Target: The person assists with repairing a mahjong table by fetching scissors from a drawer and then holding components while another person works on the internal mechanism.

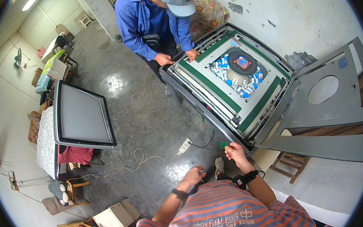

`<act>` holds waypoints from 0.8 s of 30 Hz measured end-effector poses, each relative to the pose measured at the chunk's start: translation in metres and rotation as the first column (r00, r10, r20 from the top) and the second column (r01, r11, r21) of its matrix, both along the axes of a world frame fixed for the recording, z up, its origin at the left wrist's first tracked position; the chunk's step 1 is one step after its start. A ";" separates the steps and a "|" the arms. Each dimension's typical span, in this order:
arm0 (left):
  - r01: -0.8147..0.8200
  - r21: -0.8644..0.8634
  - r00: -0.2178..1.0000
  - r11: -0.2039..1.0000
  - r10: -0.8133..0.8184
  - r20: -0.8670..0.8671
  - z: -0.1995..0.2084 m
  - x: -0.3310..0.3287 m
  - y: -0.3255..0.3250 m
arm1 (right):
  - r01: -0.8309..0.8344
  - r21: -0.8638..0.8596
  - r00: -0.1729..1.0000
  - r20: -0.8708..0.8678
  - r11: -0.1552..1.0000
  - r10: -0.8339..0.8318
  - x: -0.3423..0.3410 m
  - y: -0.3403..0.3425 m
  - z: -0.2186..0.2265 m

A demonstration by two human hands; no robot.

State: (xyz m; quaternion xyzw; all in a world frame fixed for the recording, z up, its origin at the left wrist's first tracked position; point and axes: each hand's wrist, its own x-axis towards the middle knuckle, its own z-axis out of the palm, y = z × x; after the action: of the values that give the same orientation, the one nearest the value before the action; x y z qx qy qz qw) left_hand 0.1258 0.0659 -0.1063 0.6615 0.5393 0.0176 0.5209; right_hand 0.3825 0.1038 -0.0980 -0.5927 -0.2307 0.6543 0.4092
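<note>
My right hand [235, 152] is closed on a small flat green piece [224, 144], held up by the near corner of an opened automatic mahjong table [215, 106]. The piece's exact kind is too small to make out. My left hand [192, 176] hangs lower, in front of my body, with fingers stretched out and nothing in them. Blue and white mahjong tiles [244, 92] lie jumbled around the round dark centre unit [242, 62] of the table. Its grey top panel [331, 114] is swung up on the right.
Across the table a person in a blue jacket [140, 23] has both hands at its edge. On the floor lie a white power strip [184, 146] and its looping cord. A framed grey panel [83, 115] stands tilted at left. A wooden stool [290, 167] is at right.
</note>
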 end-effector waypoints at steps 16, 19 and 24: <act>0.001 -0.013 1.000 1.000 -0.001 0.011 -0.001 -0.001 0.002 | 0.018 -0.034 1.000 0.012 0.999 -0.018 -0.006 0.003 0.008; 0.018 -0.002 1.000 1.000 -0.018 -0.001 0.001 -0.001 0.002 | 0.007 -0.042 1.000 0.011 0.999 -0.006 -0.006 0.003 0.008; 0.029 -0.016 1.000 0.999 -0.030 -0.011 0.005 -0.002 0.004 | -0.004 -0.032 1.000 -0.001 0.999 0.004 -0.008 0.004 0.012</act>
State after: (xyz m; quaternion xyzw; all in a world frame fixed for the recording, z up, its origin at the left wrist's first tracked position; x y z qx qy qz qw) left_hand 0.1240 0.0699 -0.1018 0.6654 0.5324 0.0020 0.5232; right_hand 0.3748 0.1078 -0.0865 -0.5983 -0.2212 0.6591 0.3984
